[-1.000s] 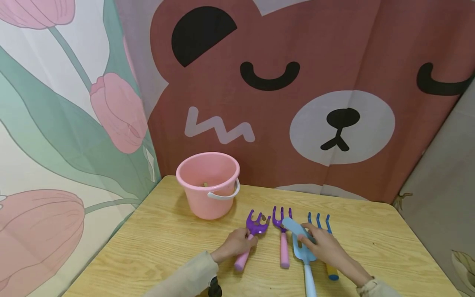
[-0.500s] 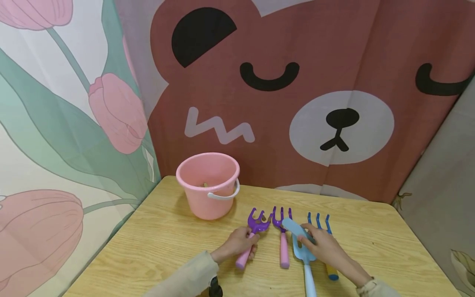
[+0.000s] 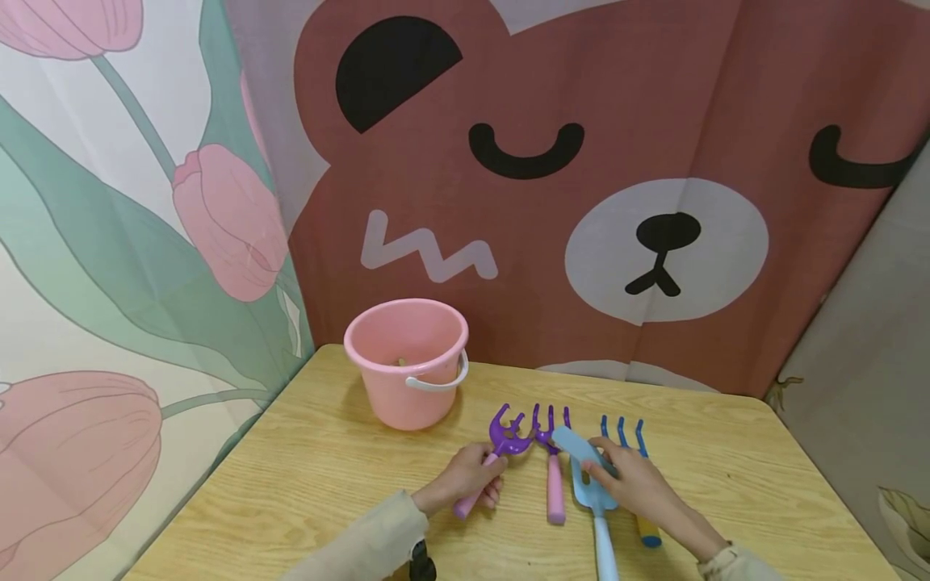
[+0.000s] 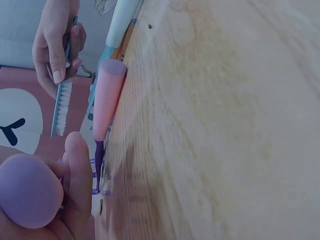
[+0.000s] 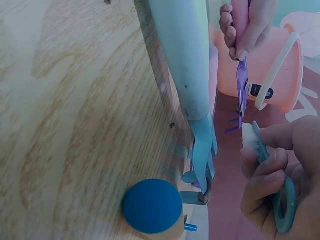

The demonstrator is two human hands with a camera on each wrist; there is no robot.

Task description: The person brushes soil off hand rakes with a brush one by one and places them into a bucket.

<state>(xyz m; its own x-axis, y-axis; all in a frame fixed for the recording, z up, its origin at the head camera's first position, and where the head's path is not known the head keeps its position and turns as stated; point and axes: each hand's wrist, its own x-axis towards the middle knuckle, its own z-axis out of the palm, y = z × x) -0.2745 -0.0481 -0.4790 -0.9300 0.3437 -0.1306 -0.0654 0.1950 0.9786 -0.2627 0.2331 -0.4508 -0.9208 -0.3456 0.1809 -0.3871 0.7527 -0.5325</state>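
Note:
My left hand (image 3: 465, 476) grips the pink handle of a purple hand rake (image 3: 513, 445), its prongs pointing away from me. Brown bits cling among those prongs in the right wrist view. In my right hand (image 3: 635, 476) is a light blue brush (image 3: 570, 440), and its white bristles (image 4: 62, 110) face the rake in the left wrist view. Between the hands lies a second purple rake (image 3: 555, 488) with a pink handle. Under the brush is a light blue garden tool (image 3: 601, 516) with a slotted head; a blue rake (image 3: 649, 530) with a yellow handle lies partly behind my right hand.
A pink bucket (image 3: 407, 395) with a white handle stands at the back left of the wooden table (image 3: 305, 492), something small inside it. Printed curtains (image 3: 508, 242) hang close behind the table. Small dark specks (image 5: 172, 125) dot the tabletop.
The rake in my left hand has turned and shifted slightly, its head now a little farther from me and closer to the second rake. My right hand and the brush have stayed put.

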